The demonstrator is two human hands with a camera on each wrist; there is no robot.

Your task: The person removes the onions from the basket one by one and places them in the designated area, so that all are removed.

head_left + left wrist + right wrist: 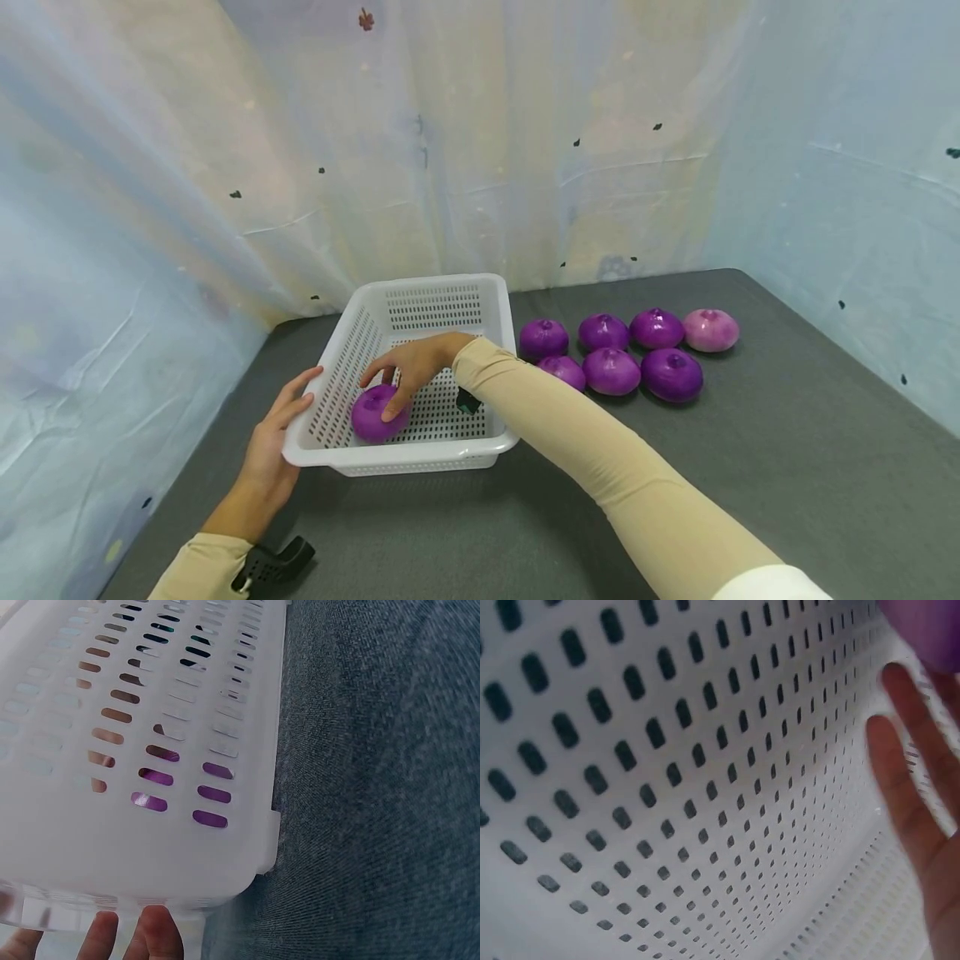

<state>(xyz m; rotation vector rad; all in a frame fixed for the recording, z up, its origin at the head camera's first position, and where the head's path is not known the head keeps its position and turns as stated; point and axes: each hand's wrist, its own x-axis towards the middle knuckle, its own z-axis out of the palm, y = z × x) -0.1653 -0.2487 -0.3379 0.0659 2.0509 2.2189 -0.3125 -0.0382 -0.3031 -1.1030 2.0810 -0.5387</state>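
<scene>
A white plastic basket [420,454] with slotted walls stands on the dark tabletop. My left hand [272,450] holds its left rim near the front corner; the fingertips [159,930] show at the rim in the left wrist view. Inside, a purple onion [371,419] sits by the front left corner. My right hand [420,364] reaches in from above and grips this onion, thumb on its near side. In the right wrist view the onion [928,630] is partly cut off, and two fingers stretch out beside it.
To the basket's right are several onions in two rows, among them a dark purple onion [672,375] and a paler pink one [710,331]. My right forearm crosses in front of some. Patterned curtains [480,150] hang behind and along the sides of the grey table [787,467].
</scene>
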